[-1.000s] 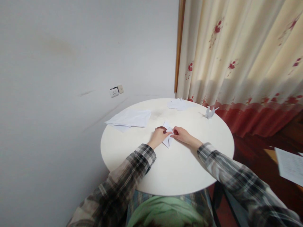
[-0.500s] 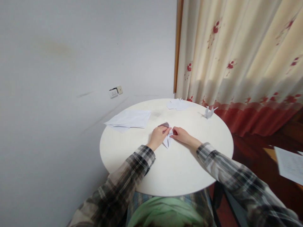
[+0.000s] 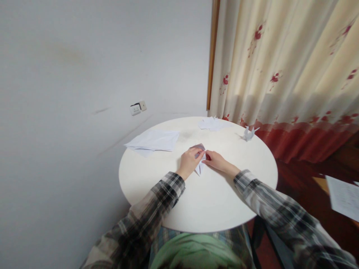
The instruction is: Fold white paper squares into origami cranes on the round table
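Observation:
A small folded white paper piece [image 3: 200, 167] lies near the middle of the round white table [image 3: 213, 201]. My left hand [image 3: 189, 161] pinches a flap of the paper piece and bends it over, fingers closed on it. My right hand [image 3: 215, 161] presses on the piece's right side with its fingertips together. Both hands meet over the paper, and much of it is hidden under them.
A stack of white sheets [image 3: 153, 141] lies at the table's far left. Crumpled or folded papers [image 3: 211, 123] sit at the far edge, and a folded paper crane [image 3: 249, 133] stands at the far right. A curtain [image 3: 283, 74] hangs behind; a printed sheet [image 3: 343, 197] lies at right.
My left hand has lifted a flap of the paper and is folding it over toward the right. My right hand has stayed in place on the piece.

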Available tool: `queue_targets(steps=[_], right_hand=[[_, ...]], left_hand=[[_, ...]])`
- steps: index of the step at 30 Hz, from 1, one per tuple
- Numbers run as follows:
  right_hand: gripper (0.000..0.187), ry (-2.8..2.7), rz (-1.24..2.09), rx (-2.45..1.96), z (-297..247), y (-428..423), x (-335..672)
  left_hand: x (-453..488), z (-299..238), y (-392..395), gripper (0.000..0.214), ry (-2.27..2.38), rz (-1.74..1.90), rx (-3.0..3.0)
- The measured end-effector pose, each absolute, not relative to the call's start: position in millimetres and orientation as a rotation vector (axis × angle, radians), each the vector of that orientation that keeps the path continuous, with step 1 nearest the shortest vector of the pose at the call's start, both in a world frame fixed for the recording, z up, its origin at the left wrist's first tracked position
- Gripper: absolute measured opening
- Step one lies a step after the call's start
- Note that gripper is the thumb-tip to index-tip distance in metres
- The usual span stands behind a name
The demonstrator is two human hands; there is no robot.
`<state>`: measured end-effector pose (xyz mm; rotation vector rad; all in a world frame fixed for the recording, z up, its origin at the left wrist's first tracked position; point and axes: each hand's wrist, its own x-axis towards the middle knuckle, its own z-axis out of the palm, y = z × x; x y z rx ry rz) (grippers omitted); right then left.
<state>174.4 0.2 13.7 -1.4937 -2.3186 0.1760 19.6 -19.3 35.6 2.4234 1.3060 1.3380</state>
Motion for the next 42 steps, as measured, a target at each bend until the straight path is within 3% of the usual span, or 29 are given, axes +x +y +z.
queue_targets(steps=[10, 20, 24, 26, 28, 33, 42], right_hand=[[0.019, -2.385, 0.074, -1.507, 18.9, -3.8, 170.4], [0.021, -2.368, 0.093, -1.512, 13.4, -2.4, 173.4], [0.02, -2.37, 0.131, -1.505, 12.8, -3.1, 176.0], [0.019, -2.368, 0.138, -1.489, 11.4, -3.2, 177.3], [0.018, -2.367, 0.141, -1.478, 9.3, -2.7, 178.4], [0.018, -2.361, 0.126, -1.478, 4.8, -0.7, 180.0], [0.021, -2.323, 0.146, -1.414, 5.3, -0.8, 178.7]], left_hand=[[21.7, 40.8, -22.2, 0.031, 1.495, 1.289, 2.426], [15.9, 36.3, -10.4, 0.011, 1.159, 1.487, 2.516], [8.3, 41.7, -5.9, 0.048, 1.234, 1.759, 2.462], [4.5, 40.7, -1.8, 0.073, 1.173, 1.689, 2.438], [1.0, 37.6, 2.2, 0.081, 1.084, 1.475, 2.435], [-2.9, 31.9, 5.8, 0.061, 1.032, 1.185, 2.396], [2.4, 26.8, 7.6, 0.025, 1.237, 1.296, 2.298]])
